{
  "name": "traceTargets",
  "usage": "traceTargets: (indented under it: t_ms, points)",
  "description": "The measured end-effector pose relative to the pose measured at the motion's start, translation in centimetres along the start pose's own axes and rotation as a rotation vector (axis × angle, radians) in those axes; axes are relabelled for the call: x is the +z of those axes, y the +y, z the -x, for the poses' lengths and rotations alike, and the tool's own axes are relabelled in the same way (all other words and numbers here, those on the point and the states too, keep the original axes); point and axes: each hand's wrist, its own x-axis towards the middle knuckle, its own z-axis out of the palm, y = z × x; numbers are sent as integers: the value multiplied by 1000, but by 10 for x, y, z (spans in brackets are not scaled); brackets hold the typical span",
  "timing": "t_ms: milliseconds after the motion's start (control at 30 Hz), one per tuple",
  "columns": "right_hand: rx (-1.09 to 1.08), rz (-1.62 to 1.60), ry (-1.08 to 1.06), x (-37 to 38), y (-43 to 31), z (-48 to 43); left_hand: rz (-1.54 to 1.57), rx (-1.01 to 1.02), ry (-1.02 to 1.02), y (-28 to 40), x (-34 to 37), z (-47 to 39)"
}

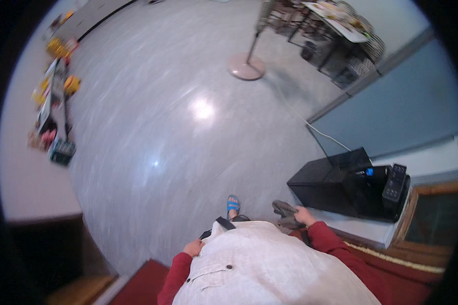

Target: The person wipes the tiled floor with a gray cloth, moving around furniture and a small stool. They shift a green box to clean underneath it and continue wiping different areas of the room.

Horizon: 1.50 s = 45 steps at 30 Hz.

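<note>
My right hand (305, 216) grips a dark grey-brown bundle (285, 214) that looks soft, perhaps gloves or folded cloth; blur hides its exact kind. At the left side of my white buttoned garment (259, 259), my left hand (194, 248) rests close to the fabric with its fingers partly hidden. Black strap-like pieces (225, 223) show just beyond it, and I cannot tell whether that hand holds one. Past the garment's hem, one foot in a blue sandal (233, 203) stands on the grey floor (156, 126).
To the right, a black loudspeaker-like box (328, 183) stands beside a blue-grey panel (397, 103). A white cable (324, 135) runs from there to a stand with a round pink base (246, 68). Cluttered tables (351, 32) are at far right, a low shelf (57, 99) at left.
</note>
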Motion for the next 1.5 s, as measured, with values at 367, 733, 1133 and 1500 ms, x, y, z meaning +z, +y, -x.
traceTargets:
  t_ms: [367,733,1133,1500]
  points:
    - [156,-160,34,-38,-47,-68,84,129,234,92,-123,-50]
    - [352,-68,-260,-40,-96,-122,95,114,145,92,-295,-149]
    - [384,-299,5,-93,-197,-205,159,54,264,90,-443,-263]
    - [223,-70,-171,-201,-220,-379,377,35,343,186,-526,-301]
